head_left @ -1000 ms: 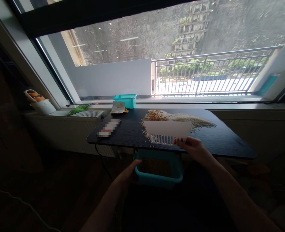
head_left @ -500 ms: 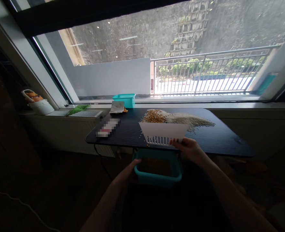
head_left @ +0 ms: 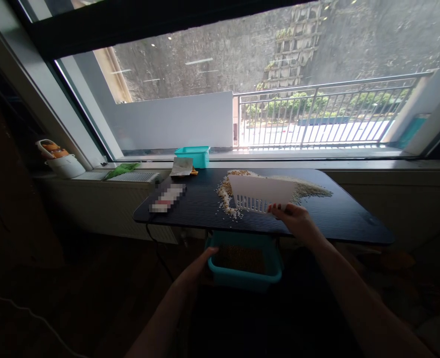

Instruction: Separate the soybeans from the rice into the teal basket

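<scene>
My right hand (head_left: pixel 292 215) is closed on the lower right edge of a white plastic scraper-like sheet (head_left: pixel 262 191) with a row of slots along its near side. The sheet is over the heap on the table and hides part of it. Yellow kernels that look like corn (head_left: pixel 225 188) show at its left, and pale rice-like grains (head_left: pixel 311 189) spread out at its right. Below the table's front edge, my left hand (head_left: pixel 203 261) grips the left rim of a turquoise bin (head_left: pixel 244 278). Brownish grains lie in the bin; most of my left fingers are hidden.
The dark table (head_left: pixel 350 219) stands against the window sill. At its back left are a second turquoise bin (head_left: pixel 193 156) and a paper packet (head_left: pixel 181 167); a blurred-out flat object (head_left: pixel 167 198) lies nearer. A radiator (head_left: pixel 130 199) with a green cloth (head_left: pixel 123 170) stands left.
My right hand has moved the slotted sheet away from the front edge and slightly right, over the heap. Pale grains now show at its left. My left hand and the bin have stayed put.
</scene>
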### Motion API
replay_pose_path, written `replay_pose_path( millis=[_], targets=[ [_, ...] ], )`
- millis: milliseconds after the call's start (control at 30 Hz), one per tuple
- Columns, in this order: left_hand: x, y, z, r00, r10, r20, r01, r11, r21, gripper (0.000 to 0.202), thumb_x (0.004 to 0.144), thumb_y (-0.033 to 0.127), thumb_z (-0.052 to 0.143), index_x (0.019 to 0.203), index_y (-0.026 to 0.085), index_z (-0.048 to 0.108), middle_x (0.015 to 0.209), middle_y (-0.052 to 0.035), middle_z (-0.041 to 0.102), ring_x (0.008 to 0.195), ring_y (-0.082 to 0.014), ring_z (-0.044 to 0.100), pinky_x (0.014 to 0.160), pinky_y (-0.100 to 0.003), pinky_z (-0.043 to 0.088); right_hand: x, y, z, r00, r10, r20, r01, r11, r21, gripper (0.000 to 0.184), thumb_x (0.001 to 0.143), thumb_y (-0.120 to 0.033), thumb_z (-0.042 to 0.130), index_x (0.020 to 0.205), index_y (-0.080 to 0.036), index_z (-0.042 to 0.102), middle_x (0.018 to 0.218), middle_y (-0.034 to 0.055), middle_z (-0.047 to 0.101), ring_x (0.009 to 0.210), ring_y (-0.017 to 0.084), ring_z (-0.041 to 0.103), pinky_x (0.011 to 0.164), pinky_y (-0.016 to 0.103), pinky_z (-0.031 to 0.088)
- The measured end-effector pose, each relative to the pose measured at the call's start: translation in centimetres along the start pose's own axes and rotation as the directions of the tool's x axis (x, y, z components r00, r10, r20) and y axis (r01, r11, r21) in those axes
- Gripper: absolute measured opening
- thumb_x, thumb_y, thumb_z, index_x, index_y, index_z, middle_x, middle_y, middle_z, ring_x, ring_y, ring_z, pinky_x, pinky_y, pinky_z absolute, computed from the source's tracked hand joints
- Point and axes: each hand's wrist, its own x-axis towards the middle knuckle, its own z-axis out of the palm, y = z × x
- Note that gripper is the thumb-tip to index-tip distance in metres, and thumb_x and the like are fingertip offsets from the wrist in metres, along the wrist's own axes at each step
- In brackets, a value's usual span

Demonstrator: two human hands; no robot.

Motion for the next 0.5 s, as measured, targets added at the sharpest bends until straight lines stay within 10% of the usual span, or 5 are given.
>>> replay_pose_path(
  millis=[500],
  targets=[
    [-0.05,0.13,0.13,1.0,-0.017,-0.019,0.017,1.0,0.004,0.065,0.075,0.058,0.053,0.126,0.018,0.049,0.118,-0.0132,0.061,0.102,-0.0315,0.06,0.075,-0.042,0.053,1.19,0.37,1.14,0.999,0.014,0.038,-0.015,1.0,0.015,0.043,0.057,-0.057,0.072,0.071,-0.017,0.07,0.071,0.007,0.07,0.065,0.018,0.06,0.064,0.033,0.049]
  ],
)
